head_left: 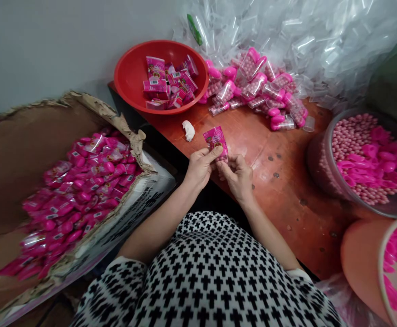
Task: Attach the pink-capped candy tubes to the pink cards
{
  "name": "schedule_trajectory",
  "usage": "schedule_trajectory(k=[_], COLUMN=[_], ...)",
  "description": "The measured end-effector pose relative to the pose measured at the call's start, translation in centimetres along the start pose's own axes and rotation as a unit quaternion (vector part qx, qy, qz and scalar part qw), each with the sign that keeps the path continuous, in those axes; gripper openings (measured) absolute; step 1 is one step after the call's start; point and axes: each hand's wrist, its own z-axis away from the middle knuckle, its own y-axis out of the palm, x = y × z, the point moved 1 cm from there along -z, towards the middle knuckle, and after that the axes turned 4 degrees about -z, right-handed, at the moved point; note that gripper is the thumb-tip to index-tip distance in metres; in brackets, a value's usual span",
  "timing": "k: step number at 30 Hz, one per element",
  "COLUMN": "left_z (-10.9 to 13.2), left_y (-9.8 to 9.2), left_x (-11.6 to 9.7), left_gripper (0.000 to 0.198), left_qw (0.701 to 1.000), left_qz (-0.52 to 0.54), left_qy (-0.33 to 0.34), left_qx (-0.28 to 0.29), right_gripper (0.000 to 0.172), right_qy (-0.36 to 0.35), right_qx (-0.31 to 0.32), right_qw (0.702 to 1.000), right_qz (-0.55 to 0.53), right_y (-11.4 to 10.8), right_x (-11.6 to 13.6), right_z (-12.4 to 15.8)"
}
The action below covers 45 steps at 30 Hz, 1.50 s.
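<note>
Far left, torn-rimmed brown cardboard box heaped with shiny pink packages, dark gap between it and the red-brown tabletop. Round red plastic bowl of pink sachets sits close to the table's left edge. Small crumpled white lump beside that edge. Left hand pinches a flat printed pink sachet near the table's front edge; right hand grips its lower end. Rightward, tabletop surface stretches to the grey bead-filled tub; pink-capped clear bottles bound it behind.
</note>
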Motion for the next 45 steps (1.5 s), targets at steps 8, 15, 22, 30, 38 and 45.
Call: schedule_trajectory(k=[8,15,22,30,38,45], left_z=[0.3,0.3,2.3,2.2,-2.9,-3.6], left_y=[0.1,-0.1,-0.7,-6.5,-4.2,-4.7], left_x=[-0.5,-0.3,-1.2,-6.5,0.7,1.8], left_gripper=[0.033,0.028,0.027,0.042,0.025,0.012], left_qw=[1.000,0.999,0.998,0.942,0.845,0.807], left_qz=[-0.022,0.027,0.037,-0.015,-0.463,-0.494], left_qy=[-0.020,-0.017,0.039,0.270,0.266,0.317], left_qx=[0.007,0.002,-0.015,-0.196,-0.039,-0.065], right_gripper=[0.033,0.032,0.035,0.031,0.034,0.032], right_qy=[0.042,0.031,0.041,-0.011,0.018,0.007], right_qx=[0.026,0.016,0.007,-0.028,0.001,0.019], right_qw=[0.987,0.987,0.989,0.997,1.000,0.999], right_qz=[-0.153,-0.156,-0.142,-0.073,-0.021,0.042], right_y=[0.4,-0.1,0.9,-2.6,-3.1,-2.7], right_x=[-0.4,0.2,0.5,1.9,1.4,0.5], right_z=[-0.4,0.1,-0.7,-1.8,-2.3,-4.3])
